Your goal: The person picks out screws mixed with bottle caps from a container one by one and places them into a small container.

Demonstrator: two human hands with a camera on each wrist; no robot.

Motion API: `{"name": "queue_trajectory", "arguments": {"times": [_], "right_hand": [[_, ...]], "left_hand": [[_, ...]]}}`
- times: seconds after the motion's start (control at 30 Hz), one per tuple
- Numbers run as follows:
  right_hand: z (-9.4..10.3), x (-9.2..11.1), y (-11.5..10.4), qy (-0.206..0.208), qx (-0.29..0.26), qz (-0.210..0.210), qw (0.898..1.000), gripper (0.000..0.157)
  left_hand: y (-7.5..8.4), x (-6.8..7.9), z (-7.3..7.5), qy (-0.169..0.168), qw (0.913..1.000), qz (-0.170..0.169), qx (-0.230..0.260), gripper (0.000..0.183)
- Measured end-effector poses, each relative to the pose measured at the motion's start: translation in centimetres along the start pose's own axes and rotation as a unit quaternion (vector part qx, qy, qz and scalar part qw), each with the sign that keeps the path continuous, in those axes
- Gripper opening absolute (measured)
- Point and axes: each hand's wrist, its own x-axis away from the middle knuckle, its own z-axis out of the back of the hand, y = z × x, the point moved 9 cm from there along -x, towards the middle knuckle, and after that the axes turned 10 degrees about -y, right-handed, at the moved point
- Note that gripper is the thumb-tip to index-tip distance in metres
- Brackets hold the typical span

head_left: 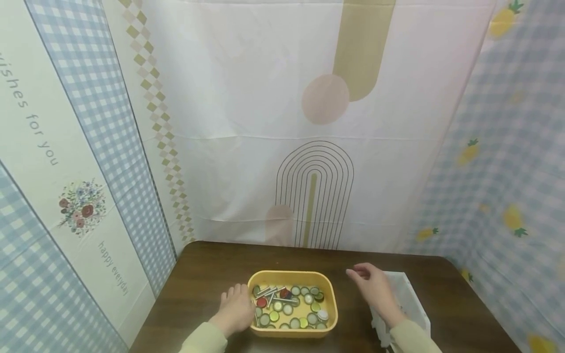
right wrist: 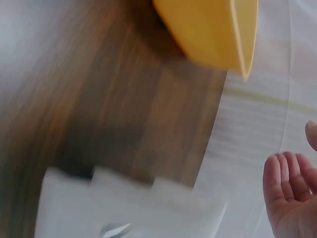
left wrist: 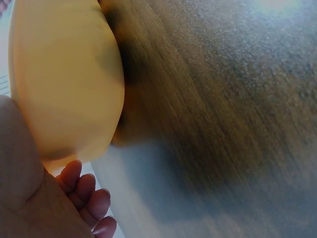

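In the head view a yellow plastic tub (head_left: 293, 334) stands on the table, holding many bottle caps (head_left: 295, 323) in silver, yellow-green and red. Several thin metal rods, like nails or screws (head_left: 267, 292), lie among them at the tub's left. My left hand (head_left: 237, 308) rests against the left end of the tub, fingers relaxed along its outer wall (left wrist: 69, 84). Between the tub and a white box (head_left: 414, 300), my right hand (head_left: 374, 289) hovers with loosely bent fingers. In the right wrist view its thumb and fingers (right wrist: 292, 181) are apart, with nothing between them.
A dark wooden table (head_left: 212, 264) carries both containers. The white box at the right has an uneven near edge and some small metal pieces inside, partly hidden by my right forearm. Patterned cloth (head_left: 229, 171) hangs behind the table and at both sides.
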Motion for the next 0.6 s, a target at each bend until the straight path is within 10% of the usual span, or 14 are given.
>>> {"name": "queue_trajectory", "arguments": {"times": [0.6], "right_hand": [[-13.5, -1.2, -6.4, -0.170, -0.030, 0.105, 0.979, 0.032]], "left_hand": [[-0.2, 0.0, -0.1, -0.014, 0.9999, 0.003, 0.007, 0.031]]}}
